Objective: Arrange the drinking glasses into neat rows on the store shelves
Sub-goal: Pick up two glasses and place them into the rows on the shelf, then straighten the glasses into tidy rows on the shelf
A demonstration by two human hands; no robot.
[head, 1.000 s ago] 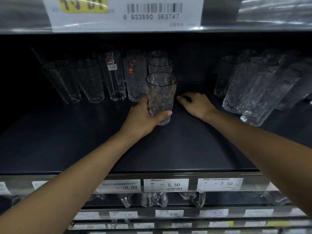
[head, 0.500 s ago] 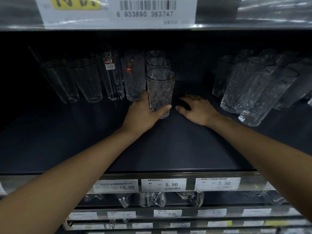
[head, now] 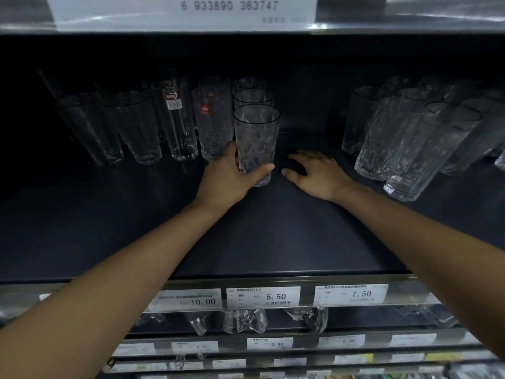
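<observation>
Currently left hand (head: 226,181) grips faceted tumbler (head: 257,138), upright, mouth up; right hand (head: 319,173) rests splayed on dark shelf (head: 273,236), bare room ahead of its fingertips.

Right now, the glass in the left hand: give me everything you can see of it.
The glass is a tall clear tumbler with a faceted, dimpled wall and a thin dark rim, empty, upright. The left hand grips its lower half, thumb across the front. It fronts two like glasses behind it over the dark shelf; whether its base touches is unclear.
</observation>
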